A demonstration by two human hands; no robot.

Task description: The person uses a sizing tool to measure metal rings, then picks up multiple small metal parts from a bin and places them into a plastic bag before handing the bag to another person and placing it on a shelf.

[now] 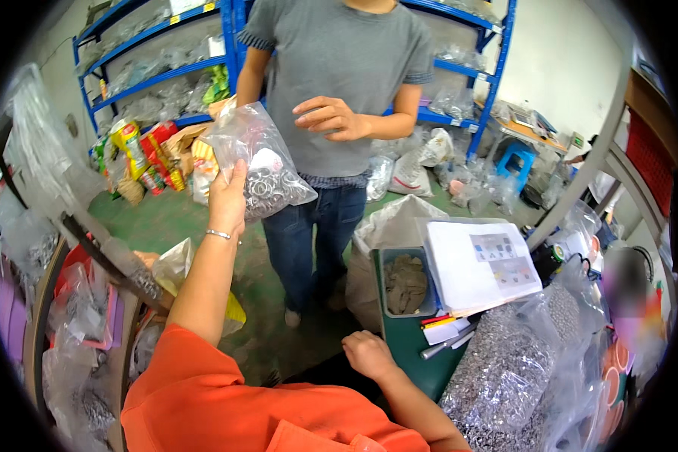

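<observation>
My left hand (pixel 228 197) is stretched forward and grips a clear plastic bag (pixel 282 194) of silvery metal rings, with a white slip showing inside. The thumb lies across the front of the bag; the other fingers are hidden behind it. Opposite me stands a person in a grey T-shirt (pixel 331 64). That person's raised hand (pixel 331 118) is beside the bag, apart from it, while their other hand is hidden behind the bag. My right hand (pixel 367 354) is loosely curled by the edge of the green table (pixel 437 373), with nothing visible in it.
On the table are a grey tray holding a cloth (pixel 405 282), papers (pixel 484 264), pens (pixel 438 322) and a large bag of small metal parts (pixel 497 377). A white sack (pixel 392 218) stands behind it. Blue shelves (pixel 158 79) line the back; a rack (pixel 113 271) is at left.
</observation>
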